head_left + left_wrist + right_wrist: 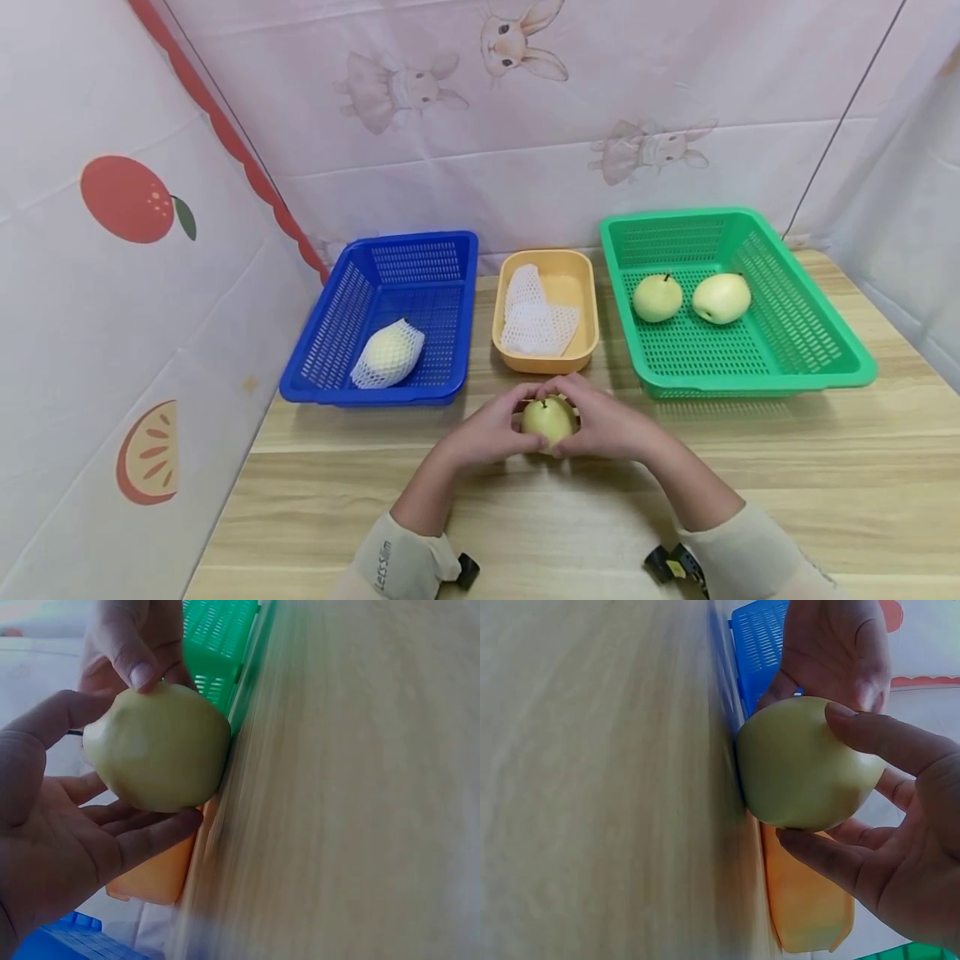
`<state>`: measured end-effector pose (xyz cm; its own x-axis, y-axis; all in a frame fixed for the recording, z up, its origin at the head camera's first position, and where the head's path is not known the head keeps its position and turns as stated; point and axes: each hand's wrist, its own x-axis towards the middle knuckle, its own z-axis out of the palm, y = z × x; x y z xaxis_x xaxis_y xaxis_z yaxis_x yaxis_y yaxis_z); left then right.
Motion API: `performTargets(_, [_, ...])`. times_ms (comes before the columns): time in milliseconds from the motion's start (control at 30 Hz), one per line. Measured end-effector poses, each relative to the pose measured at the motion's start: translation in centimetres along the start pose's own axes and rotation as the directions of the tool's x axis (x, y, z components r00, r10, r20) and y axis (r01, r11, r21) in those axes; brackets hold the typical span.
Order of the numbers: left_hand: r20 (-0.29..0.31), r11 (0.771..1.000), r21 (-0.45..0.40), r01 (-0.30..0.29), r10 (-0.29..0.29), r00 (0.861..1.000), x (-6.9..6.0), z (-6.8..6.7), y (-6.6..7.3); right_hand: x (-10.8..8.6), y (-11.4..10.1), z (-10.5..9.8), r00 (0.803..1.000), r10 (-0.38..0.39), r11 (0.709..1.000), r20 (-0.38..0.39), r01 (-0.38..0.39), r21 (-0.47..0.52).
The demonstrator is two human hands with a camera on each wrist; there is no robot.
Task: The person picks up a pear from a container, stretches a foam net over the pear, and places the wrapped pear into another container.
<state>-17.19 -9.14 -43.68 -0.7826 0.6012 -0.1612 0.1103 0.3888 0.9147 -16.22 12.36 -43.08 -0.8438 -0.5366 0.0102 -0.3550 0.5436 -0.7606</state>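
A yellow-green pear (549, 422) is at the table's middle, stem up, just in front of the orange tray. My left hand (491, 427) curls round its left side and my right hand (603, 422) round its right side. In the left wrist view the pear (157, 748) lies between the thumb and fingers of my left hand (67, 817). The right wrist view shows thumb and fingertips of my right hand (907, 847) on the pear (806, 765). No foam net is on this pear.
A blue basket (457, 333) at left holds a pear in white foam net (388, 356). An orange tray (545, 364) behind the hands holds white foam nets (534, 321). A green basket (750, 385) at right holds two bare pears (657, 298). Cloth walls stand behind and left.
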Motion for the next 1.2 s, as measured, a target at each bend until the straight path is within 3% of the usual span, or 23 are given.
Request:
performTargets(300, [0.006,0.999,0.031,-0.04,0.04,0.999,-0.1,0.1,-0.2,0.0,0.4,-0.3,0.998,-0.019,0.999,0.06,0.016,0.049])
performTargets(500, [0.006,0.996,0.08,-0.03,0.03,1.0,0.0,0.1,-0.5,0.5,0.1,-2.2,0.989,-0.039,0.993,0.143,0.022,0.116])
performTargets(600, [0.007,0.991,0.129,-0.024,0.024,1.0,0.0,0.0,-0.5,1.5,-0.3,-3.2,0.995,-0.064,0.994,0.071,0.058,0.095])
performTargets(667, [0.008,0.987,0.16,-0.024,0.023,1.0,-0.1,-0.2,-0.4,2.6,-0.4,-3.5,0.996,-0.083,0.996,-0.027,0.084,0.014])
performTargets(733, [0.009,0.983,0.182,-0.019,0.018,1.0,-0.1,-0.3,-0.4,3.9,-0.4,-3.4,0.985,-0.118,0.987,-0.125,0.103,-0.121])
performTargets(833, [0.014,0.981,0.195,-0.015,0.013,1.0,-0.1,-0.5,-0.3,5.7,-0.1,-3.0,0.966,-0.162,0.936,-0.199,0.087,-0.341])
performTargets(933, [0.022,0.981,0.195,-0.02,0.016,1.0,-0.1,-0.5,-0.2,6.8,0.2,-2.5,0.966,-0.16,0.877,-0.202,0.046,-0.479])
performTargets(1033, [0.026,0.981,0.192,-0.025,0.02,0.999,-0.1,-0.6,-0.2,7.3,0.4,-2.3,0.971,-0.13,0.866,-0.201,0.012,-0.5])
performTargets(1200, [0.018,0.988,0.152,-0.014,0.011,1.0,-0.3,-0.7,-0.3,7.3,0.5,-2.3,0.959,-0.134,0.908,-0.249,0.019,-0.418])
